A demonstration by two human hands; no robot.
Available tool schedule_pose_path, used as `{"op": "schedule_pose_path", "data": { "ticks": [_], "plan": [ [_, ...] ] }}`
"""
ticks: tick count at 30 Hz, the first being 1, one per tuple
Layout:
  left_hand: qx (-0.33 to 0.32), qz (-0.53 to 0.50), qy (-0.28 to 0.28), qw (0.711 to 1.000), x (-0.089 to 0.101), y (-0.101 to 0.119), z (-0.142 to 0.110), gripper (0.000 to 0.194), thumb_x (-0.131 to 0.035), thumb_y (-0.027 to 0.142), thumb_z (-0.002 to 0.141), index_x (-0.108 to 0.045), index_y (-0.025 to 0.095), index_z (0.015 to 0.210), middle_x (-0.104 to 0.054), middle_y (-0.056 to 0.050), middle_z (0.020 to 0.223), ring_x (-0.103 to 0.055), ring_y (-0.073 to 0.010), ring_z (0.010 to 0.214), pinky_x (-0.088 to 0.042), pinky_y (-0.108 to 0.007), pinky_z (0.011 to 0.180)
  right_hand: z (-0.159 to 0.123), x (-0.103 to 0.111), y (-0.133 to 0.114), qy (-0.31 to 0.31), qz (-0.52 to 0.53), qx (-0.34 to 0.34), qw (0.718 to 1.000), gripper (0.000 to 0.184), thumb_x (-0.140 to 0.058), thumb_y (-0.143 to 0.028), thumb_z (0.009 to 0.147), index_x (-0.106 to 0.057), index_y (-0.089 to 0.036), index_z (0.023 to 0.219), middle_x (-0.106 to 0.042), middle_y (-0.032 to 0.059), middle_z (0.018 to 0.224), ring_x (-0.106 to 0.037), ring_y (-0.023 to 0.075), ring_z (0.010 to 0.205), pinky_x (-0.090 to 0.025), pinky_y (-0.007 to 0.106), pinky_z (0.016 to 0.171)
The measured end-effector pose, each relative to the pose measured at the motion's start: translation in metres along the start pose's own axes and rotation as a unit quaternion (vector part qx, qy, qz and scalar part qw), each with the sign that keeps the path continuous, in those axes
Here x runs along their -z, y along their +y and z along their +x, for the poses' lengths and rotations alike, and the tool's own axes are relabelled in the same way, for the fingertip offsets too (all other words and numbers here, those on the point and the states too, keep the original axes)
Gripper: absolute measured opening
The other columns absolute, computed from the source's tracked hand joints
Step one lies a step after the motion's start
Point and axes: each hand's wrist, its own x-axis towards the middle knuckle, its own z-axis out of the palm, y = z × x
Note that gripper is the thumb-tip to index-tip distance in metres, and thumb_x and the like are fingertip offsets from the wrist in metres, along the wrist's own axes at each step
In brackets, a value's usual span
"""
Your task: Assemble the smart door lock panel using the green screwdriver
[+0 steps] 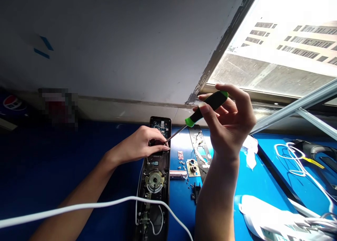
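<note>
Your screwdriver meets the open housing

Your right hand (229, 120) grasps the green-and-black handle of the screwdriver (214, 102), thumb on one side and fingers wrapped around it. The shaft slants down to your left hand (150, 141), whose bent thumb and fingers gather at the tip over the long black housing (162, 159); you cannot tell whether they pinch the shaft or a part beneath.

The housing lies open on the blue desk (176, 195), its upper end near the desk's far edge by the wall. Inside, a circuit board (159, 126) sits beyond your left hand, and a round metal disc (154, 180) sits nearer you. Just beside the housing's right edge are a shiny cylinder (178, 174), loose screws (184, 165) and a square metal plate (193, 168). A white cable (118, 200) crosses in front of your left forearm.
</note>
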Motion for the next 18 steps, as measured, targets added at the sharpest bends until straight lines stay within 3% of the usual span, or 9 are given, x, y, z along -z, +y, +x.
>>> {"op": "schedule_pose_path", "data": {
  "ticks": [10, 18],
  "plan": [
    [0.005, -0.012, -0.045, 0.999, 0.0068, -0.0041, -0.0022, 0.015, -0.071, 0.028, 0.098, -0.083, 0.020, 0.101, -0.080, -0.005, 0.094, -0.073, -0.0175, 0.085, -0.054, -0.026, 0.077, -0.0010, -0.0002, -0.0008, 0.010, 0.017, -0.019, 1.000, 0.037, -0.073, -0.033, 0.093, -0.056, -0.034, 0.126, -0.074, 0.0033, 0.112, -0.074, 0.0281, 0.117, -0.068, 0.050, 0.092],
    [-0.008, -0.017, -0.043, 0.999, 0.0079, -0.0003, -0.0021, 0.014, -0.070, 0.027, 0.098, -0.082, 0.019, 0.097, -0.079, -0.005, 0.092, -0.073, -0.0169, 0.082, -0.054, -0.025, 0.075, 0.0026, 0.0047, -0.0041, -0.014, 0.038, -0.020, 0.999, 0.036, -0.070, -0.029, 0.093, -0.055, -0.033, 0.126, -0.073, 0.0035, 0.113, -0.073, 0.0286, 0.118, -0.068, 0.050, 0.093]
  ]
}}
